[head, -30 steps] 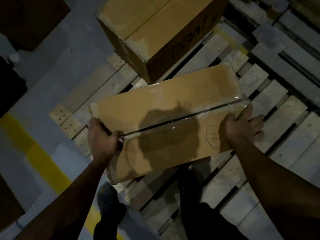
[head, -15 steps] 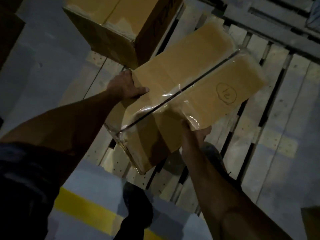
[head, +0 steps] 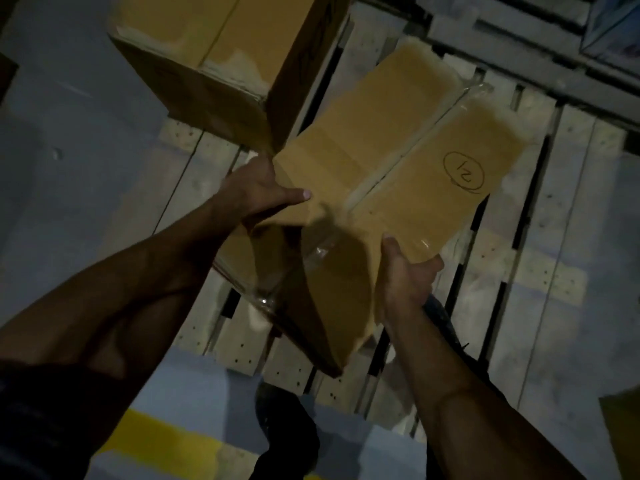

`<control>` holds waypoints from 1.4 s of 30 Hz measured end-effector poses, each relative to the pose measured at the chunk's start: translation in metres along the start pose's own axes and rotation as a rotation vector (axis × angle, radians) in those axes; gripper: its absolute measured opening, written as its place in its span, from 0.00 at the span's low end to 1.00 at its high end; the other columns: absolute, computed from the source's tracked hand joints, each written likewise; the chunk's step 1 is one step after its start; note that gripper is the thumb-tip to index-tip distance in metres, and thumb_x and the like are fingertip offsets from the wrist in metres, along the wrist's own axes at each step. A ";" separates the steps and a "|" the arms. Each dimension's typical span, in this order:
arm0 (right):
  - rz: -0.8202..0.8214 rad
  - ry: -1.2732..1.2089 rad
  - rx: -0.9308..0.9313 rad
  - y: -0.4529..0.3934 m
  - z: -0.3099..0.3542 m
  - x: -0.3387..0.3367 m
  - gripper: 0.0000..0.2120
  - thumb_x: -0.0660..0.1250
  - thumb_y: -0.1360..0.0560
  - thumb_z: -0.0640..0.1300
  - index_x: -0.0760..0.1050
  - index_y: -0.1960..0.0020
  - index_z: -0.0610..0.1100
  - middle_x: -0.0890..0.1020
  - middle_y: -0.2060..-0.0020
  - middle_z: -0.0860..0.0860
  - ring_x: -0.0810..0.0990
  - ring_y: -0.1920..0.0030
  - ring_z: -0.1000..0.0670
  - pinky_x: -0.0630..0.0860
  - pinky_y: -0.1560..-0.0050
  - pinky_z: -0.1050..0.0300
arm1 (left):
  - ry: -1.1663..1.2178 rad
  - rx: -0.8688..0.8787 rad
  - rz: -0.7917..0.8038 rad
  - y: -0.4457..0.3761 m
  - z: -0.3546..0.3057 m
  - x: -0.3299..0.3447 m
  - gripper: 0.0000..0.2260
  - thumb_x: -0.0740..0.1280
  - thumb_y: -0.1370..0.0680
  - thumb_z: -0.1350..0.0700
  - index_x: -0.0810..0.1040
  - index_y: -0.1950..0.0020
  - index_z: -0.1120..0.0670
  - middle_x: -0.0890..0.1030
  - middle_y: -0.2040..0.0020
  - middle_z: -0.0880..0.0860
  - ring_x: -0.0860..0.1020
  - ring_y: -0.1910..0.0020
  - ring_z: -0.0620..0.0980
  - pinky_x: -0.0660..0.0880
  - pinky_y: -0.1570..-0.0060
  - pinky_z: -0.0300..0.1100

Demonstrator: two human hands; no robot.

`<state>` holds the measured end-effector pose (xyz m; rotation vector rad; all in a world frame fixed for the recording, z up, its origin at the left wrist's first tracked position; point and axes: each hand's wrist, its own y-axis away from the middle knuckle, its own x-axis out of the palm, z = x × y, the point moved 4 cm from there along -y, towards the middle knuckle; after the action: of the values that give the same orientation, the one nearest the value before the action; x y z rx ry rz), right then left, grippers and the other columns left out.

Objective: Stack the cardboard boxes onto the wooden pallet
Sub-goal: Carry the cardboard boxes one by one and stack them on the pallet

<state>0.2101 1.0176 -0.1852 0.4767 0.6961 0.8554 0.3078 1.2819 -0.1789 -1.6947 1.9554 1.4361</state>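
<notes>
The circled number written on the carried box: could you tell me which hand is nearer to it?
Right. The right hand grips the box edge just below the circled number; the left hand holds the far side.

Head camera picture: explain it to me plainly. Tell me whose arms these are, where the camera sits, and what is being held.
No machine here: a person wears the camera on their head, looking down at their own arms. The left hand and right hand grip a taped cardboard box with a circled number handwritten on top, over the wooden pallet. A second cardboard box already sits on the pallet, touching or almost touching the held one. A yellow floor line runs below, beside the person's shoe.
</notes>
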 end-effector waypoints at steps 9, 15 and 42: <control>0.053 0.195 -0.155 -0.022 0.098 -0.014 0.48 0.77 0.34 0.60 0.57 0.22 0.48 0.71 0.28 0.45 0.71 0.31 0.38 0.70 0.31 0.39 | -0.048 -0.004 -0.117 0.025 -0.044 -0.047 0.32 0.69 0.33 0.28 0.69 0.52 0.55 0.76 0.54 0.52 0.75 0.58 0.53 0.76 0.55 0.49; 0.092 0.191 -0.216 -0.049 0.148 0.024 0.44 0.76 0.35 0.62 0.64 0.26 0.47 0.77 0.35 0.46 0.75 0.36 0.38 0.73 0.34 0.39 | -0.033 0.018 -0.239 -0.026 -0.081 -0.093 0.33 0.69 0.34 0.28 0.72 0.46 0.54 0.77 0.52 0.51 0.76 0.54 0.54 0.78 0.52 0.52; 0.090 0.468 -0.351 -0.187 0.233 0.144 0.44 0.70 0.23 0.53 0.45 0.19 0.51 0.63 0.24 0.43 0.66 0.27 0.38 0.65 0.30 0.41 | -0.373 0.128 -0.103 -0.193 -0.080 -0.065 0.39 0.56 0.20 0.36 0.44 0.20 0.58 0.45 0.19 0.56 0.45 0.21 0.57 0.48 0.24 0.52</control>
<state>0.5413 1.0018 -0.1956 -0.0139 0.9317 1.1652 0.5264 1.2888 -0.1967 -1.3377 1.6939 1.4328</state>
